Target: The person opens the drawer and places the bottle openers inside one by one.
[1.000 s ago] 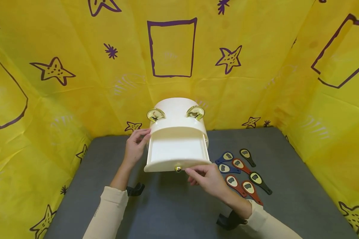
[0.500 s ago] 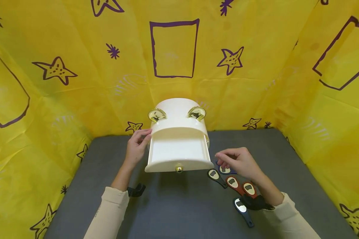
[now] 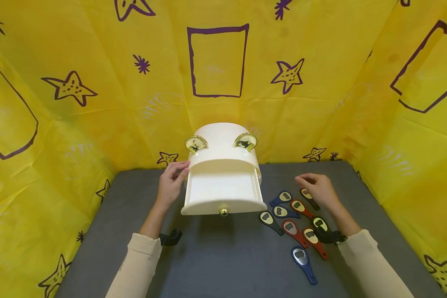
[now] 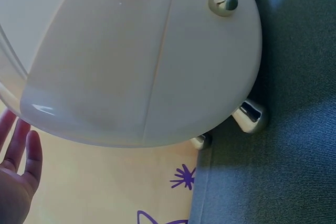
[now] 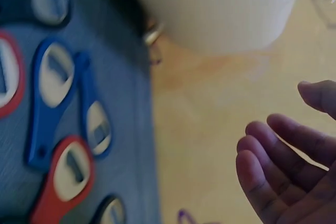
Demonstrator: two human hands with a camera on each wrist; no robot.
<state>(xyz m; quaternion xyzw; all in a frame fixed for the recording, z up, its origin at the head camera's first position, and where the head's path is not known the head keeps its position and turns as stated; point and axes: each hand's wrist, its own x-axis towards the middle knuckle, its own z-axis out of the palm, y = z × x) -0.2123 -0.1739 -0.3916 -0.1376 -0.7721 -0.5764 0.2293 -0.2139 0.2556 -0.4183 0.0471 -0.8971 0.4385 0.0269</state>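
A cream-white rounded box (image 3: 223, 142) with gold ears stands on the dark grey table. Its drawer (image 3: 223, 207), which has a gold knob, is pulled out and nothing shows inside. My left hand (image 3: 170, 184) rests its fingertips at the box's left side, its fingers fairly straight in the left wrist view. Over the far part of a group of bottle openers hovers my right hand (image 3: 320, 192), fingers loosely bent and holding nothing. Among them are a blue bottle opener (image 3: 303, 265), a red bottle opener (image 3: 294, 233) and a black bottle opener (image 3: 270, 222), lying flat.
Yellow cloth walls (image 3: 216, 111) with purple drawings enclose the table (image 3: 223, 265) at the back and sides. Several bottle openers lie close together right of the drawer. Gold feet (image 4: 249, 116) lift the box off the table.
My right hand has left the drawer front by the knob and moved right and back, above the bottle openers. The left hand stays at the box, and the drawer remains out.
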